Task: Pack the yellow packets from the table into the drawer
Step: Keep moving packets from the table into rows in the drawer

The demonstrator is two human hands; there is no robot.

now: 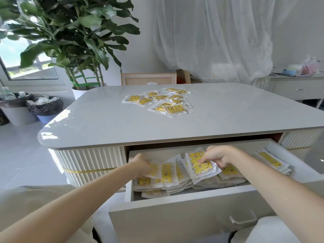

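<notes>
- Inside the pulled-out drawer (184,209), just under the near edge of the surface (105,123), both hands are down among the packed packets (157,182). These are yellow-printed and in clear wrappers, and they lie in overlapping layers across the left and middle of the drawer.
- The left hand (142,165) has its fingers curled round the edge of the fanned packets (166,170), a few that stand leaning on top of the layers at the left.
- The right hand (217,155) pinches the held packet (198,163) at its upper right corner. The packet is tilted, and its lower end touches the pile beneath.
- A side stack (270,159) of the same packets lies apart from the rest, against the right wall of the drawer.
- The loose packets (157,99) are scattered and overlapping on the far middle of the surface, well apart from the drawer.
- A metal handle (242,219) sits on the drawer front.
- Beyond the surface stand a leafy potted plant (70,32), two lined bins (45,107) on the floor at the left, a sheer white curtain (219,41) and a white cabinet (298,86) at the right.
</notes>
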